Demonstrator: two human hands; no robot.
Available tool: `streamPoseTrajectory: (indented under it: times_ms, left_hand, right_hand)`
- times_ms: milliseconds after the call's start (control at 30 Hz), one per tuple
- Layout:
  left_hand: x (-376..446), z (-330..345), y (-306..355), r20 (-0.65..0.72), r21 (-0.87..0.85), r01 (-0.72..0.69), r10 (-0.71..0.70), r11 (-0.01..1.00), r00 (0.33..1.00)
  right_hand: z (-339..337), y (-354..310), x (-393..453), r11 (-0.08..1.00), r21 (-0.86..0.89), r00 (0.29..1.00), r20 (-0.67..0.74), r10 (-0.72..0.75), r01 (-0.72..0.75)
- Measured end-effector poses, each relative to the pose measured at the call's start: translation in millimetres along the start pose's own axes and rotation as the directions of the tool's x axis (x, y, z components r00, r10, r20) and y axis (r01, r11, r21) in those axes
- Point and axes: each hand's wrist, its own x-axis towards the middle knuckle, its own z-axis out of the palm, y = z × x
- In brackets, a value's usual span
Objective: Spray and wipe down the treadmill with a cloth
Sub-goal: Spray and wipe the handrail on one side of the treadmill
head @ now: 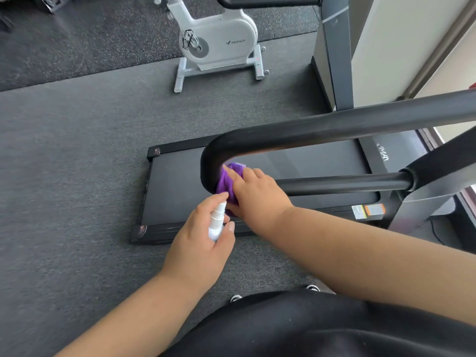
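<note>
A black treadmill lies on the grey carpet, its belt running off to the right. Its black U-shaped handrail curves across the middle of the view. My right hand presses a bunched purple cloth against the inside of the rail's bend, fingers curled over the cloth. Just below it, my left hand grips a small white spray bottle, its nozzle pointing up toward the cloth and rail.
A white exercise bike stands on the floor beyond the treadmill. A grey upright post rises at the upper right beside a pale wall. Grey carpet spreads to the left. My dark trousers and shoe tips show at the bottom.
</note>
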Motion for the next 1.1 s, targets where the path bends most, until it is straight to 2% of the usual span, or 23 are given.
streamPoseTrajectory:
  times_ms: [67, 100, 133, 167, 200, 267, 333, 367, 433, 533, 600, 667, 733, 800, 933, 1100]
  left_hand:
    - [3.2, 3.2, 5.4, 0.007, -0.004, -0.033, 0.033, 0.999, 0.999]
    - [4.0, 3.5, 7.7, 0.007, -0.009, -0.048, 0.049, 0.999, 0.999]
    - [4.2, 3.0, 9.4, 0.005, -0.013, -0.060, 0.060, 0.998, 0.998]
    - [4.0, 2.1, 10.1, 0.001, -0.016, -0.067, 0.067, 0.998, 0.998]
    - [2.7, 1.1, 9.3, -0.003, -0.017, -0.070, 0.070, 0.997, 0.998]
    - [-2.2, -0.1, 4.6, 0.004, -0.025, -0.063, 0.063, 0.998, 0.998]
    - [-9.0, -1.5, 1.3, 0.003, -0.034, -0.062, 0.062, 0.997, 0.998]
    - [-12.1, -2.8, 0.4, -0.008, -0.035, -0.065, 0.065, 0.997, 0.998]
    - [-16.4, -5.6, -0.5, -0.029, -0.034, -0.067, 0.066, 0.997, 0.997]
    - [-16.8, -9.2, -1.7, -0.033, -0.050, -0.053, 0.051, 0.997, 0.998]
    - [-15.1, -9.6, -2.5, -0.030, -0.046, -0.056, 0.055, 0.997, 0.998]
    - [-13.3, -8.4, -2.0, -0.012, -0.044, -0.063, 0.063, 0.997, 0.998]
    - [-10.7, -7.2, 1.0, 0.024, -0.055, -0.081, 0.082, 0.995, 0.996]
    - [-8.1, -6.3, 4.6, 0.050, -0.051, -0.104, 0.107, 0.993, 0.993]
    - [-2.9, -3.2, 8.1, 0.065, -0.031, -0.152, 0.154, 0.988, 0.986]
    - [-0.4, 3.0, 6.2, 0.125, -0.070, -0.132, 0.140, 0.989, 0.982]
  right_hand:
    - [-3.8, 12.6, -4.5, 0.988, -0.141, 0.998, 0.028, -0.056, 0.060]
    - [-7.0, 20.6, -7.1, 0.990, -0.126, 0.998, 0.038, -0.058, 0.063]
    - [-9.7, 28.2, -11.2, 0.999, -0.027, 0.999, 0.021, -0.041, 0.041]
    - [-10.9, 35.0, -16.2, 0.988, 0.152, 1.000, -0.015, 0.001, 0.001]
    - [-12.3, 39.5, -20.5, 0.926, 0.375, 0.997, -0.057, 0.060, -0.034]
    - [-15.3, 39.6, -22.4, 0.700, 0.713, 0.973, -0.133, 0.187, -0.037]
    - [-20.7, 23.4, -16.2, 0.517, 0.856, 0.957, -0.136, 0.256, -0.017]
    - [-23.3, 11.4, -11.3, 0.500, 0.866, 0.961, -0.147, 0.234, 0.010]
    - [-24.6, -11.2, -2.0, 0.564, 0.823, 0.971, -0.187, 0.151, 0.070]
    - [-20.8, -18.4, 6.2, 0.696, 0.718, 0.983, -0.118, 0.144, -0.016]
    - [-19.6, -8.5, 8.2, 0.866, 0.491, 0.995, 0.017, 0.103, -0.098]
    - [-17.3, -1.6, 8.0, 0.985, 0.158, 0.990, 0.135, 0.046, -0.068]
    - [-13.2, -0.8, 7.0, 0.998, -0.067, 0.990, 0.136, 0.023, -0.014]
    - [-11.9, 0.4, 2.4, 0.979, -0.203, 0.994, 0.112, 0.016, 0.007]
    - [-13.6, 27.0, -19.9, 0.965, -0.261, 0.992, 0.112, 0.058, -0.027]
    - [-31.5, 100.5, -63.4, 0.941, -0.266, 0.974, 0.034, 0.225, -0.208]
